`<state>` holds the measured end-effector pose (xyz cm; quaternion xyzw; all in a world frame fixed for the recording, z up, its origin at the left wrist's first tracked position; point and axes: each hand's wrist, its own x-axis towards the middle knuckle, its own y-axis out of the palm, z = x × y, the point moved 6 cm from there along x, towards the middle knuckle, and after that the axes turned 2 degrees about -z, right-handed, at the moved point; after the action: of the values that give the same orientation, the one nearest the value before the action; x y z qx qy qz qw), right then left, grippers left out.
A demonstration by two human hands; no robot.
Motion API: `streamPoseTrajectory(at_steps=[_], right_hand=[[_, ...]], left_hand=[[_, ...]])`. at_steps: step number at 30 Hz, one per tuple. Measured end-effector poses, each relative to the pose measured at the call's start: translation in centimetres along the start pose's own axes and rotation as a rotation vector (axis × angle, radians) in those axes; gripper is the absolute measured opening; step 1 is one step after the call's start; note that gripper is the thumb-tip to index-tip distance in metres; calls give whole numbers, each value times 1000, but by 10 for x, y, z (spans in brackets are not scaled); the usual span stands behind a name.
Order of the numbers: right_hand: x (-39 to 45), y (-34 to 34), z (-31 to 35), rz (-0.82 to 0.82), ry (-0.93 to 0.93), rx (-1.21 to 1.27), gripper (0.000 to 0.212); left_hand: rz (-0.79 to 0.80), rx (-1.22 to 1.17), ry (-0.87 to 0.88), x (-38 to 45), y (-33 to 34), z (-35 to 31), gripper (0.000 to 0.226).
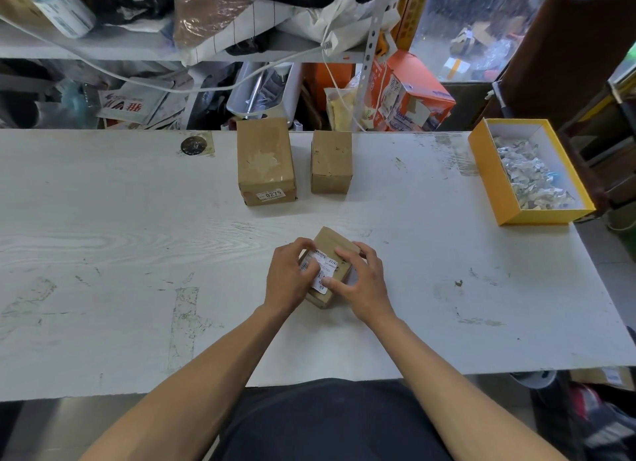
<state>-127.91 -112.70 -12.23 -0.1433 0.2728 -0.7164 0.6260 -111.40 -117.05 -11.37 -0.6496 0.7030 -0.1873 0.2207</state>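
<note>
A small brown cardboard box [333,240] with a white printed label [325,267] on top lies on the white table [137,254], near the front middle. My left hand [287,278] grips the box's left side, fingers curled over its top and thumb on the label. My right hand [364,281] holds the right side, with its thumb pressing the label's lower edge. Both hands cover much of the box.
Two more brown boxes stand farther back: a taller one [265,161] marked 0275 and a smaller one [331,162]. A yellow open box [481,171] with paper scraps sits at the right edge. Cluttered shelves lie behind the table.
</note>
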Motion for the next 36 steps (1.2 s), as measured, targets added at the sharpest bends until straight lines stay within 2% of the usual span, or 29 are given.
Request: streamPoseTrajectory(at_steps=[17, 25, 30, 36], right_hand=[[3, -1, 1, 48, 9, 26, 59], [3, -1, 1, 59, 26, 62, 59], [3, -1, 0, 59, 27, 63, 60], [3, 0, -1, 55, 26, 66, 61]], left_hand=[[51, -75, -15, 11, 5, 5, 7], [105, -77, 10, 14, 5, 6, 7], [136, -78, 33, 13, 1, 7, 16], [148, -88, 33, 12, -2, 4, 12]])
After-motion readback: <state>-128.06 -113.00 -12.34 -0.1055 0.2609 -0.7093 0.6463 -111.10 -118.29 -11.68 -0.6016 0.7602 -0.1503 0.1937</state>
